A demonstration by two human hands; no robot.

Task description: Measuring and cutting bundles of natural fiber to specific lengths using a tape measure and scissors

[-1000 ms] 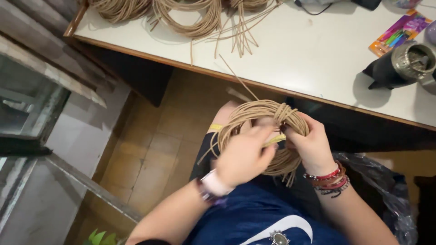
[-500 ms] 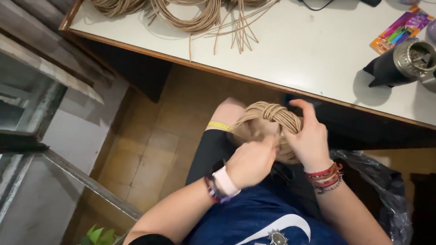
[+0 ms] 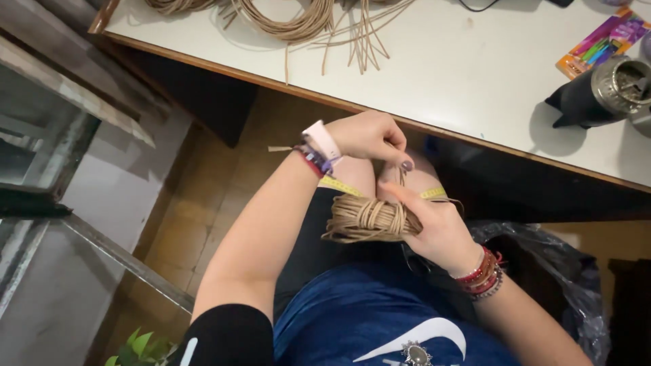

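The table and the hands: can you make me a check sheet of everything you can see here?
Surface: white table with a wooden edge, above the person's lap.
Job's things: tan cord bundle gripped in the right hand; the left hand pinches a strand just above it.
Clutter: loose tan cord coils and cut strands on the table, a colourful flat packet, a metal cup on a dark object.
Grippers: both hands closed on cord; bracelets on both wrists.
Cables: a dark cable at the table's far edge.
Surroundings: tiled floor, black plastic bag, green plant, yellow measuring tape across the knees.
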